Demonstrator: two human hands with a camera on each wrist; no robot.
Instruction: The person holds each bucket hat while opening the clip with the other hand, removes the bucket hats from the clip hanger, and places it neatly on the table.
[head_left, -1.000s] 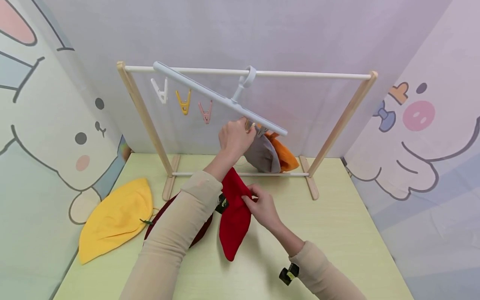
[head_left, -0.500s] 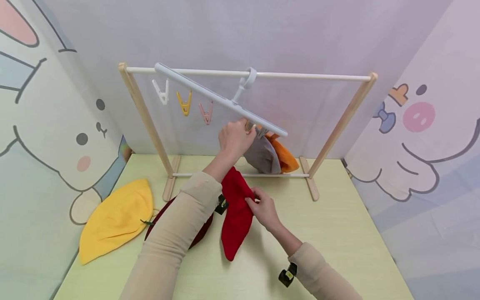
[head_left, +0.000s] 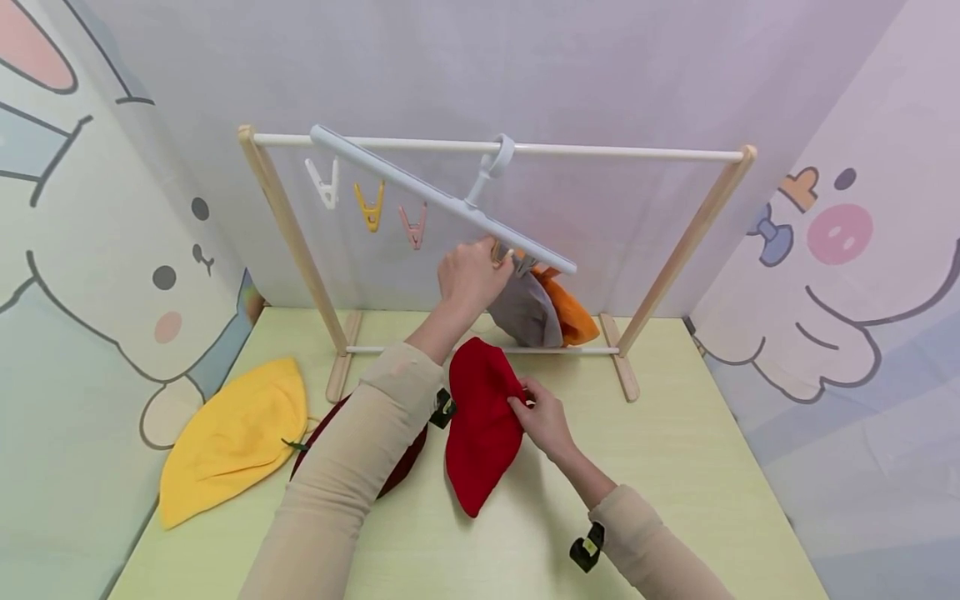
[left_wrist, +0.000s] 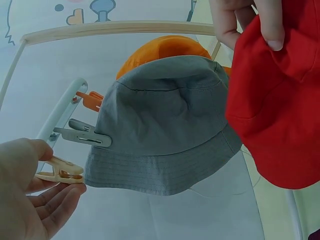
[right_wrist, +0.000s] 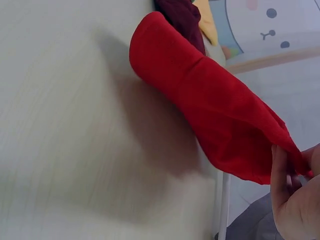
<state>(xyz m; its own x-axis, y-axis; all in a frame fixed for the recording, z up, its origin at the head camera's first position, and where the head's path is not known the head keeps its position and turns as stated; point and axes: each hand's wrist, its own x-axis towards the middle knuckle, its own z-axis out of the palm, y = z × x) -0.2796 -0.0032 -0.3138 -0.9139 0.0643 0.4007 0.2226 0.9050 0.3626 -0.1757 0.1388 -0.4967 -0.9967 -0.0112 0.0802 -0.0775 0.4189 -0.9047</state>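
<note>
My left hand (head_left: 472,271) pinches a cream clothespin (left_wrist: 62,170) under the pale blue hanger (head_left: 405,179), beside the grey bucket hat (left_wrist: 160,110). A grey clothespin (left_wrist: 82,134) clips that hat by its brim. Behind it hangs an orange hat (head_left: 570,312), with an orange clothespin (left_wrist: 91,101) at its edge. My right hand (head_left: 546,421) grips the edge of a red hat (head_left: 483,425) between thumb and fingers, held above the table in front of the rack. The left forearm partly covers a dark maroon hat (head_left: 401,471) on the table.
A yellow hat (head_left: 236,442) lies at the table's left. White (head_left: 325,183), yellow (head_left: 371,207) and pink clothespins (head_left: 414,227) hang along the hanger's left half. The wooden-legged rack (head_left: 675,250) stands at the back, with a low crossbar (head_left: 585,351). Patterned cloth walls surround the table.
The red hat has turned to show more of its face and shifted slightly right with my right hand. My left hand stays at the clothespin.
</note>
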